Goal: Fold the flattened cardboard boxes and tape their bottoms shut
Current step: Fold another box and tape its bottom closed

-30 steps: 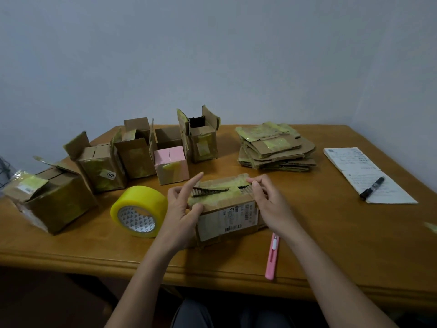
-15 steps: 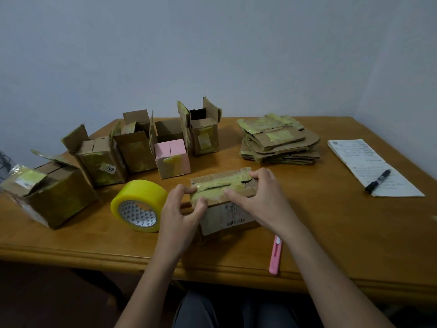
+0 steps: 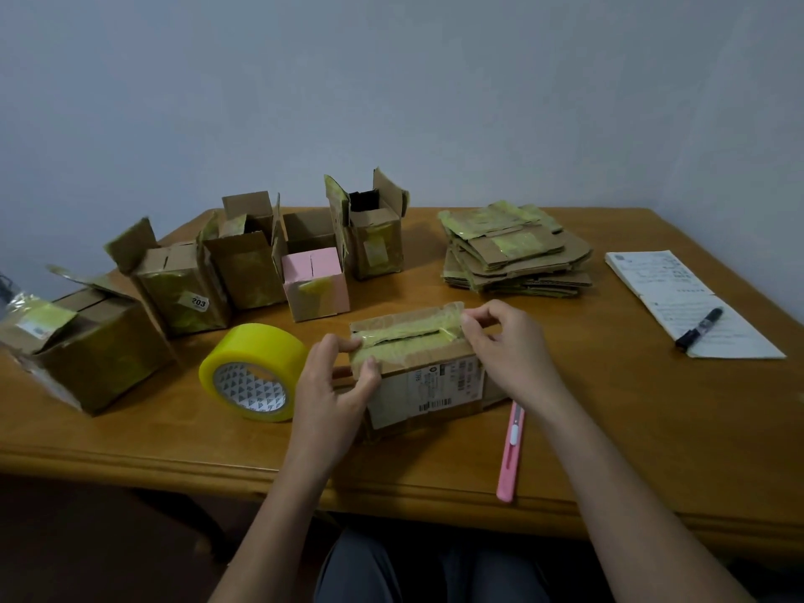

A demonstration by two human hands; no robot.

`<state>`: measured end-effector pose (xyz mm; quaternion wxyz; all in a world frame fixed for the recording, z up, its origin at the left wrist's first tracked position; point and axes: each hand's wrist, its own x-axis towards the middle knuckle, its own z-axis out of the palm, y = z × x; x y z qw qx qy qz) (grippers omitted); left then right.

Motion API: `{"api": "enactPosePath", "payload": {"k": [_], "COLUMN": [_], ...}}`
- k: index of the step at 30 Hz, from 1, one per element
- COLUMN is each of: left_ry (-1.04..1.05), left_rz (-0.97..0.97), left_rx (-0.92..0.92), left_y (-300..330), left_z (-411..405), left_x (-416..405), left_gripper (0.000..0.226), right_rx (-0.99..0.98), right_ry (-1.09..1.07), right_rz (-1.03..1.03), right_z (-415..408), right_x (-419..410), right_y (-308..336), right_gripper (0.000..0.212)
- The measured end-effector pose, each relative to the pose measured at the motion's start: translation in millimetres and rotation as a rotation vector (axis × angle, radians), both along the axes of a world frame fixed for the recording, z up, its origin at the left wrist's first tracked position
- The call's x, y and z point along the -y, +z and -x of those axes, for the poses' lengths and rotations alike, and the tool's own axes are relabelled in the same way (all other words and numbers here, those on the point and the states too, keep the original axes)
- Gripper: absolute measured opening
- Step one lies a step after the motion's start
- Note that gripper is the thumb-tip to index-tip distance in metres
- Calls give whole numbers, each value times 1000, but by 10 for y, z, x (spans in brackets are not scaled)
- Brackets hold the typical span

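Near the front edge of a wooden table (image 3: 609, 428), a small cardboard box (image 3: 424, 376) rests with its taped flaps facing up and a printed shipping label on the side toward the viewer. Left hand (image 3: 333, 398): fingers curled over the box's left end, thumb pressing the near upper edge and fingertips (image 3: 348, 343) on the yellowish tape covering the top seam. Right hand (image 3: 507, 346): fingers bent, thumb and forefinger pinching the right end of that tape strip at the box's upper right corner. A dark slit between the two top flaps shows under the tape. Just left of the box, a roll of yellow tape (image 3: 254, 372) stands on its edge, core toward the viewer. Just right of the box, a pink utility knife (image 3: 512, 450) lies lengthwise, pointing toward the table's front edge. Behind the tape roll, a row of assembled boxes (image 3: 243, 272) stands with open flaps up, one of them pink (image 3: 315, 282) and one bearing a sticker marked 203; a larger box (image 3: 87, 346) sits at the far left. Toward the back of the table, right of centre, lies a stack of flattened cardboard boxes (image 3: 515, 250) with yellowish tape remnants. At the right side, a sheet of paper (image 3: 678, 293) carries a black marker (image 3: 698, 326).
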<state>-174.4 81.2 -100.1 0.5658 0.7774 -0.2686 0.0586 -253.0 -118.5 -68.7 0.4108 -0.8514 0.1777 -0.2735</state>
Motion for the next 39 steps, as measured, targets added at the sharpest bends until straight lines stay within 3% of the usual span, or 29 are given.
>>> {"api": "enactPosePath", "payload": {"k": [5, 7, 13, 17, 21, 24, 28, 30, 34, 39], "left_ry": [2, 6, 9, 23, 25, 21, 5, 6, 10, 0], "left_rz": [-3, -4, -1, -5, -2, -2, 12, 19, 28, 40], "left_rx": [14, 17, 12, 7, -9, -13, -5, 3, 12, -9], "left_y": [-19, -21, -16, -11, -6, -1, 1, -13, -44, -73], "left_z": [-16, -14, -15, -7, -2, 4, -4, -17, -31, -51], "left_x": [6, 11, 21, 32, 29, 11, -1, -4, -2, -7], "left_gripper": [25, 28, 29, 33, 29, 27, 22, 18, 15, 18], "right_rx": [-104, -135, 33, 57, 66, 17, 41, 52, 83, 31], "right_ry": [-33, -76, -50, -23, -5, -69, -29, -1, 9, 158], "right_rz": [52, 100, 150, 171, 65, -131, -510, -513, -333, -337], "right_z": [-71, -78, -64, -32, -8, -26, -45, -61, -66, -32], "right_x": [-100, -121, -181, -178, -147, -117, -54, -36, -15, 87], "right_y": [23, 26, -1, -14, -32, -41, -51, -79, -136, -118], "right_gripper": [58, 53, 18, 21, 23, 21, 43, 35, 17, 31]}}
